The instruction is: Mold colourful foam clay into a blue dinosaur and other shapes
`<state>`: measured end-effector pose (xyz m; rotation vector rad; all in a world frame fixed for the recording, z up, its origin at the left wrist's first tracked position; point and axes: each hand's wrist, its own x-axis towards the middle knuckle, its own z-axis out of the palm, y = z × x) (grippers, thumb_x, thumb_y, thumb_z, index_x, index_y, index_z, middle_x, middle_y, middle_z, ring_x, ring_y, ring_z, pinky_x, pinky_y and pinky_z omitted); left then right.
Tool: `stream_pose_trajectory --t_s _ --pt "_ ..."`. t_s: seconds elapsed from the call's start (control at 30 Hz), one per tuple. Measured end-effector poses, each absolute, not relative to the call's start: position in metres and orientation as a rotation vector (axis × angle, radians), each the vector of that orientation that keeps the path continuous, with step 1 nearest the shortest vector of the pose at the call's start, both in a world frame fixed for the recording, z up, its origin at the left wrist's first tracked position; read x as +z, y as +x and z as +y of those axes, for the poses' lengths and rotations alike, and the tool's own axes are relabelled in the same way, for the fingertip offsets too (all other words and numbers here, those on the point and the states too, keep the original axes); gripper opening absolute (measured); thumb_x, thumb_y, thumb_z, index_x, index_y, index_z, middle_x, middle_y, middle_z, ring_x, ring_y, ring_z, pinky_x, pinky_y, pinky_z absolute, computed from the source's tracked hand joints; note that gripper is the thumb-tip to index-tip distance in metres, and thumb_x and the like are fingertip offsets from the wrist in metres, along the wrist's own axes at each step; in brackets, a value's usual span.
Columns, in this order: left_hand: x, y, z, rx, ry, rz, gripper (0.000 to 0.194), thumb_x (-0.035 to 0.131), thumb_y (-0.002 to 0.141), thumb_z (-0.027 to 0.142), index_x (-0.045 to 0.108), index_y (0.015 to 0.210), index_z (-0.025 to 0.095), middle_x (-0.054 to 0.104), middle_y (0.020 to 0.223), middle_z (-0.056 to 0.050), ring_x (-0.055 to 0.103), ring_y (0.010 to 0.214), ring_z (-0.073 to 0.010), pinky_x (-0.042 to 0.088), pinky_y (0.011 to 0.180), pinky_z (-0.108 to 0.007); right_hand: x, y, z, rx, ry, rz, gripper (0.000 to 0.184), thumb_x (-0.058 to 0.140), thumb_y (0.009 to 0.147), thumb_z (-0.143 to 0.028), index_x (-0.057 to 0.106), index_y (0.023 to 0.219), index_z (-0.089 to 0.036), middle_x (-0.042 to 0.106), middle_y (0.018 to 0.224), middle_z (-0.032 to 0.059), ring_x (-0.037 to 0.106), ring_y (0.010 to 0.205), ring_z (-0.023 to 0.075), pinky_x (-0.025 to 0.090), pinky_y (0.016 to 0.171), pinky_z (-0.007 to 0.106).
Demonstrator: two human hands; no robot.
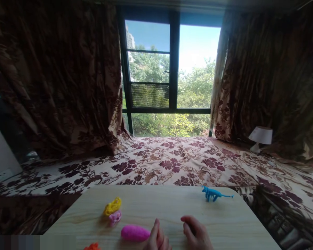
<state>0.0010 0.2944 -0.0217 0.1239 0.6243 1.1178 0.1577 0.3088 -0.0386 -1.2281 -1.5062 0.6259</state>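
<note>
My left hand (158,239) is at the front of the pale wooden table (156,205), fingers curled in and thumb pointing up. It overlaps the right end of a fat magenta clay roll (134,233); I cannot tell whether they touch. To its right, my right hand (197,234) is closed loosely, index finger bent toward the thumb. Anything inside either hand is hidden. Left of the roll lie a yellow clay lump (113,206) and a light pink one (115,217), close together. An orange lump (93,247) is cut off by the bottom edge.
A blue clay animal figure (211,193) with a long tail stands at the table's far right. Behind the table spreads a flowered cloth (169,165), with a small white lamp (261,136) on its right. Patterned curtains (88,86) flank a window (173,69).
</note>
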Motion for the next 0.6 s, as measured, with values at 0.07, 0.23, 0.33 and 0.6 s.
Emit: stream_pose_trajectory --t_s 0.07,0.23,0.33,0.6 --pt "-0.019 0.001 0.297 1.082 0.140 0.621 0.057 0.040 0.081 0.057 0.027 0.040 0.020 0.030 0.028 0.004 0.028 0.023 -0.0084 0.016 0.033 -0.020 -0.038 0.156 0.307 0.591 -1.225 -1.480 0.033 0.047 0.082 -0.044 0.067 0.081 -0.018 0.067 0.068 0.0055 0.061 0.061 0.0184 0.049 0.059 0.025" --pt "0.007 0.000 0.286 0.960 0.013 0.540 0.042 0.047 0.078 0.057 0.056 0.071 0.016 0.061 0.057 -0.004 0.060 0.054 -0.0183 0.040 0.050 -0.027 -0.028 0.136 0.283 0.371 -1.141 -1.493 0.026 0.049 0.083 -0.041 0.066 0.087 -0.022 0.063 0.091 0.0092 0.060 0.083 0.0217 0.048 0.073 0.031" --pt "0.025 -0.002 0.263 0.931 0.015 0.362 0.044 0.050 0.078 0.054 0.059 0.085 0.012 0.065 0.076 -0.008 0.061 0.067 -0.0160 0.042 0.062 -0.025 -0.011 0.117 0.258 0.275 -1.030 -1.676 0.021 0.048 0.085 -0.035 0.064 0.093 -0.025 0.060 0.095 0.0079 0.054 0.090 0.0228 0.045 0.077 0.034" --pt "0.029 -0.006 0.216 0.783 0.280 0.374 0.060 0.032 0.082 0.061 0.062 0.102 0.013 0.066 0.091 -0.010 0.059 0.080 -0.0174 0.040 0.068 -0.025 0.009 0.111 0.241 0.629 -1.254 -1.689 0.030 0.040 0.089 -0.038 0.053 0.068 -0.020 0.051 0.069 0.0008 0.047 0.065 0.0149 0.037 0.062 0.025"
